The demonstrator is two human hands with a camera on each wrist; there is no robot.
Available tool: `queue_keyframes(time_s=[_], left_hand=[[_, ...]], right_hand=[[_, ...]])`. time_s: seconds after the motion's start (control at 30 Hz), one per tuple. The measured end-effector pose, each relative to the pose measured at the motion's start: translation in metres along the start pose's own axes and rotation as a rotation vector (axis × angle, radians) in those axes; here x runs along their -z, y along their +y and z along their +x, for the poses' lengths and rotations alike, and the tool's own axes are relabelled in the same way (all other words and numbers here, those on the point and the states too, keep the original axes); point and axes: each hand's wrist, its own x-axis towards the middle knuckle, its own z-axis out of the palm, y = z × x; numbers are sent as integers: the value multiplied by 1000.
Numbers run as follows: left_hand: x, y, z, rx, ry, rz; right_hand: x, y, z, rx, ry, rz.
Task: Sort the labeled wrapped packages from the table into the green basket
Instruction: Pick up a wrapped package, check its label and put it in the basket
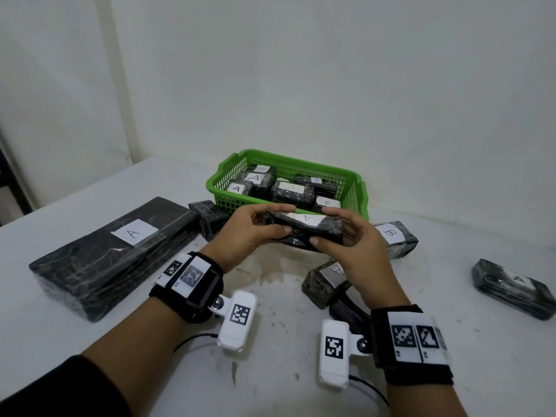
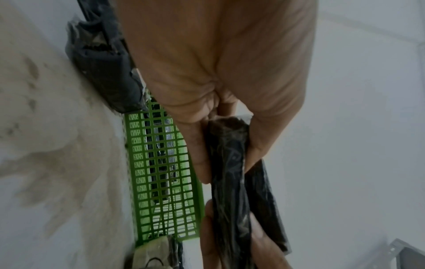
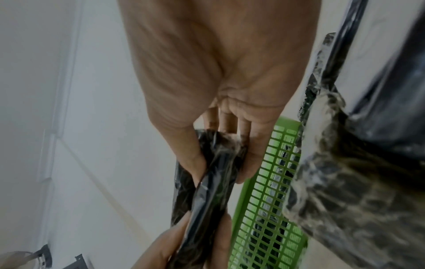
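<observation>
A black wrapped package [image 1: 304, 229] with a white "A" label hangs above the table just in front of the green basket [image 1: 228, 176]. My left hand [image 1: 255, 230] grips its left end and my right hand [image 1: 346, 236] grips its right end, thumbs toward me. In the left wrist view the package [image 2: 230, 172] runs between the fingers [image 2: 202, 160], with the basket [image 2: 158, 182] behind. In the right wrist view the same package [image 3: 214, 182] sits pinched beside the basket [image 3: 271, 200]. The basket holds several labeled packages, mostly "A", one "B".
A large flat "A" package [image 1: 120, 254] lies at the left, a small one [image 1: 207, 215] beside the basket. A "B" package [image 1: 397, 236] and an "A" package [image 1: 325, 281] lie under my right hand. Another "A" package [image 1: 511, 287] sits far right.
</observation>
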Motion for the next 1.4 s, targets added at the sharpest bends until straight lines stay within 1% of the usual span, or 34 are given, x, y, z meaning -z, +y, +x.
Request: queue_keyframes(time_s=[0.07,0.1,0.2,0.27,0.33,0.4,0.43,0.5,0.53,0.57,0.6,0.63,0.7,0.73,0.87,1.0,1.03,1.1,1.17,1.27,1.33,1.4], left_hand=[[2,1,0,21,-43,-46],[1,1,-1,14,-56,-31],[0,4,-2,-88,2,132],[-1,5,-3,-127,15,163],[-1,5,-4,-151,5,185],[0,6,-4,-138,-15,210],[1,5,-5,-116,-44,197],[-1,4,-4,-29,-114,63],[-3,4,-4,30,-115,-29],[-5,4,-3,76,-97,-84],[-8,4,-3,102,-61,-79],[-9,3,-3,105,-20,-19],[-9,-1,-3,73,20,106],[-9,-3,-3,60,19,126],[-14,-3,-4,82,-19,19],[-12,-4,-2,33,72,2],[-11,-3,-1,32,82,-27],[-11,0,-2,51,60,-40],[-11,1,-3,50,38,36],[-8,2,-6,0,44,159],[-9,4,-7,-11,22,164],[-10,5,-7,-44,32,163]], right_hand=[[3,0,1,7,8,18],[5,0,1,9,14,20],[8,0,0,-1,-11,-9],[9,3,-1,-59,-63,14],[7,5,0,-136,-94,102],[3,6,2,-216,-45,233],[2,6,3,-227,-14,253],[4,8,4,-201,25,192],[6,9,4,-186,29,160],[8,9,4,-181,29,138],[9,9,4,-178,25,132],[9,9,3,-179,24,134],[5,6,2,-177,30,116],[3,5,1,-168,40,80],[1,6,0,-145,86,3],[2,8,0,-192,39,72],[4,8,1,-197,41,91],[6,8,0,-189,52,86],[8,9,-1,-176,52,73],[7,9,0,-156,48,72],[9,8,1,-123,62,76],[10,7,2,-115,65,63]])
